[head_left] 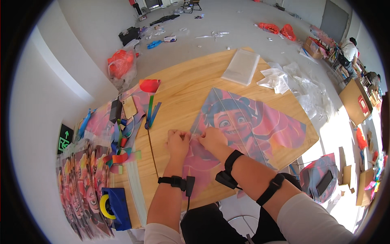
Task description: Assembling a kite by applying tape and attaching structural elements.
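Observation:
A kite (280, 124) printed with a smiling cartoon figure in pink, purple and dark blue lies on the wooden table (174, 101). Thin pale rods (242, 106) run across it. At its left edge, my left hand (178, 142) and my right hand (214, 140) work close together, fingertips bent in a pinch and almost touching. Something small and pale shows between them, too tiny to name. My right hand rests over the print and hides part of it. Black straps with small devices sit on both forearms.
Left on the table are coloured ribbons (121, 136), a phone (129, 107) and a blue tape dispenser (122, 211). Packed printed kites (83, 187) hang beside it. Clear plastic sleeves (241, 67) lie at the far edge, crumpled plastic (306, 91) to the right. A person (349, 55) stands far right.

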Demonstrator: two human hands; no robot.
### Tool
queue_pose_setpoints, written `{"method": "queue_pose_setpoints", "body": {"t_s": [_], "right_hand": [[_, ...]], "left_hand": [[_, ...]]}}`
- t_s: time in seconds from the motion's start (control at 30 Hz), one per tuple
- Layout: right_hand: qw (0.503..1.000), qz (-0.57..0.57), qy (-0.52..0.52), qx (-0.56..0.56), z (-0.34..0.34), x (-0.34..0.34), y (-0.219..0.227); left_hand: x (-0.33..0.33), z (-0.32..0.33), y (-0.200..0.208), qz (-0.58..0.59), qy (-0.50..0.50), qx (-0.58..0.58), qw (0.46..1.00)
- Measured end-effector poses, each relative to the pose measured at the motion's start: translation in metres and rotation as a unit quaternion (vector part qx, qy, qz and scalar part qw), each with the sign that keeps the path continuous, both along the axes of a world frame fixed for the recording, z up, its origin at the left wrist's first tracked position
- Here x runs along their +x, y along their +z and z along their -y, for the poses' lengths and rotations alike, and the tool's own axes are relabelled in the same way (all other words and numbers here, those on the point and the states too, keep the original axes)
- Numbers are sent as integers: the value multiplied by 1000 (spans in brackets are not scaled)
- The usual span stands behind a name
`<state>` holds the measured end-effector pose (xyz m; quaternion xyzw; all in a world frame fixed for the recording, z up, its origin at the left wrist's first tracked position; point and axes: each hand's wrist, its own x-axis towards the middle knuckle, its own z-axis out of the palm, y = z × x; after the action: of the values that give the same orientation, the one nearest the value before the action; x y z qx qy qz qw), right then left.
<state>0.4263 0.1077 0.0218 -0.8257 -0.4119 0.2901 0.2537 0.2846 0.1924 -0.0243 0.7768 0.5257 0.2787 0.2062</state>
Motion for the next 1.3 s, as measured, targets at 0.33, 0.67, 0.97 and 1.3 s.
{"method": "queue_pose_setpoints", "body": {"t_s": [0.33,0.67,0.97,1.3], "right_hand": [[998,-45,18,-28,-6,8,3],[992,112,18,-53,-6,5,10],[971,88,207,84,46,14,6],[940,-145,304,57,245,37,64]], "left_hand": [[1,-1,-8,10,-17,11,1000],[1,10,1,-8,-9,85,996],[-26,-2,-11,47,-94,72,992],[-27,32,13,-208,-237,200,928]]}}
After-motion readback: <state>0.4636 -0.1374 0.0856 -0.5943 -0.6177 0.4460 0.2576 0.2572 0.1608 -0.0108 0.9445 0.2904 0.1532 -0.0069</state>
